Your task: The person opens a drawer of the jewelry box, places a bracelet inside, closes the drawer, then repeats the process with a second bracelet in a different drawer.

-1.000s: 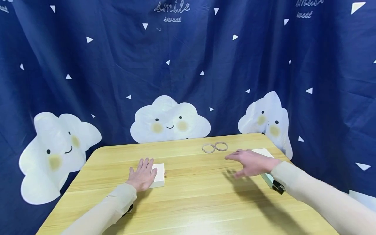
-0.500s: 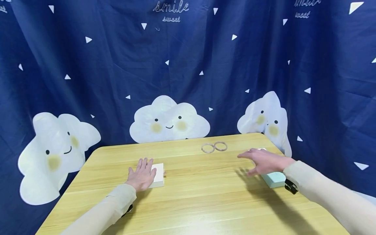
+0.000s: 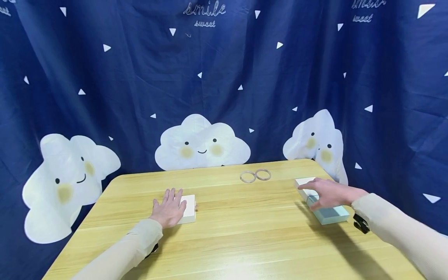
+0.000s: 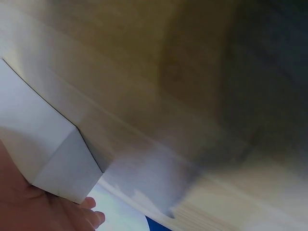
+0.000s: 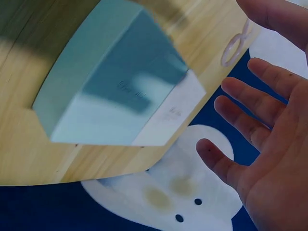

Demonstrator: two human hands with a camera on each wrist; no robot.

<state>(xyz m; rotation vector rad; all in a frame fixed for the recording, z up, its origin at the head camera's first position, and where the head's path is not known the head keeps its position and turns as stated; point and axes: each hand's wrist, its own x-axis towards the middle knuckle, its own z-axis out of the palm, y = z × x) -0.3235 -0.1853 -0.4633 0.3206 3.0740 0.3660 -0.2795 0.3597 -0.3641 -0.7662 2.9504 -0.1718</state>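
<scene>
Mint green with a white end, a long box [image 3: 330,216] lies beside the right edge of the desk [image 3: 224,233], dark script on its top too blurred to read. Just above it, not touching, hangs the right hand [image 3: 329,193], its grip released and its fingers spread. Nearer the left edge, the left hand [image 3: 168,210] rests on a small white box [image 3: 189,208], fingers straight and splayed, that grip loose too. Two thin pale rings [image 3: 256,176] lie side by side near the far edge, nearer the right corner than the left.
</scene>
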